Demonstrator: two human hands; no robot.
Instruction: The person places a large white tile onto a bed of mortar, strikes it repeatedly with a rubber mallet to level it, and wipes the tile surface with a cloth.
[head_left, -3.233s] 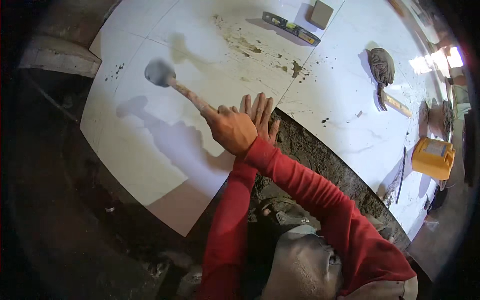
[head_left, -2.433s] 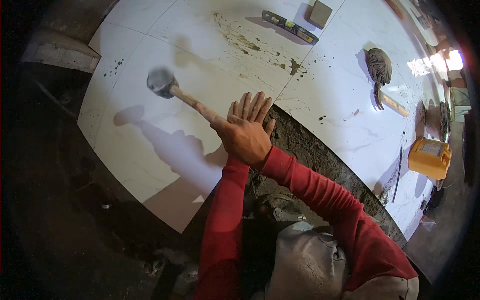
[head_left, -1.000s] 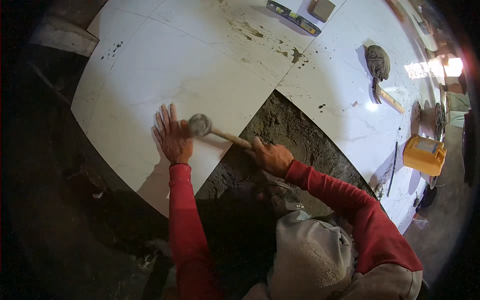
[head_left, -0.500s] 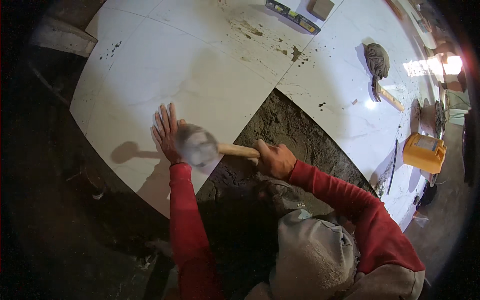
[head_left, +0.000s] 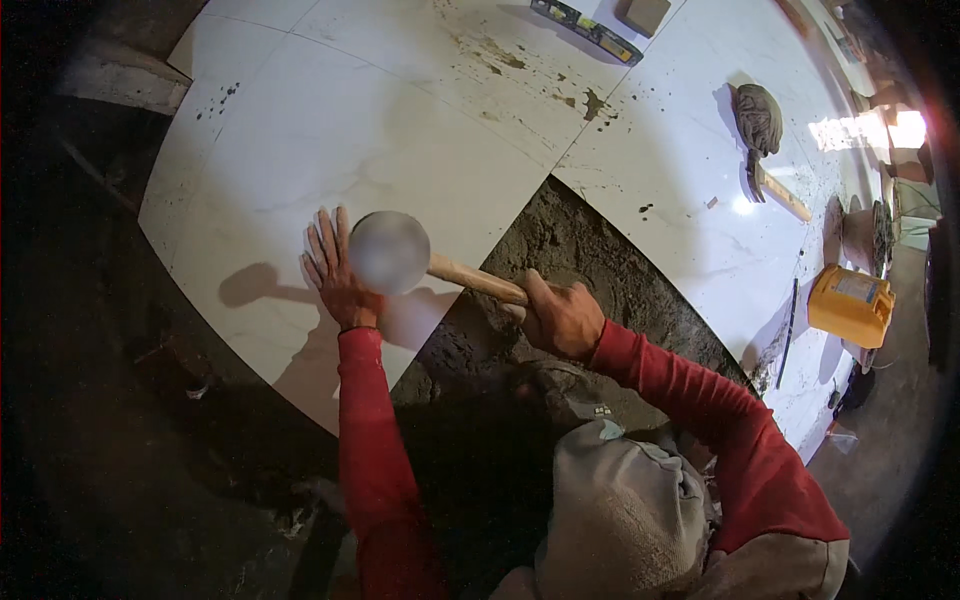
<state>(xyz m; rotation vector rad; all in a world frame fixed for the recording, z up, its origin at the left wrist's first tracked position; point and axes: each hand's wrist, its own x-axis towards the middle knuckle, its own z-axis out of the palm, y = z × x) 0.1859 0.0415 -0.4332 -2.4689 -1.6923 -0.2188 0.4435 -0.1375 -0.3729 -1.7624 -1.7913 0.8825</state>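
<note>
My left hand (head_left: 340, 270) lies flat on a large white marbled floor tile (head_left: 330, 140), its fingers spread. A mallet with a round pale head (head_left: 390, 253) is gripped by its wooden handle (head_left: 478, 279) in my right hand (head_left: 565, 318). The mallet head, slightly blurred, hangs close to the right of my left hand and covers a little of it. Whether the head touches the tile I cannot tell. Beneath my right hand is a bed of wet grey mortar (head_left: 560, 235), bordered by tile edges.
A spirit level (head_left: 587, 32) and a brown block (head_left: 643, 15) lie on tiles at the far side. To the right are a hammer (head_left: 782, 193), a grey cloth bundle (head_left: 757, 120) and a yellow jerrycan (head_left: 850, 305). A concrete block (head_left: 130, 75) stands at the far left.
The mallet head has moved a little farther away from me and its handle tilts more. My right hand has shifted slightly right. My left hand stays pressed on the tile.
</note>
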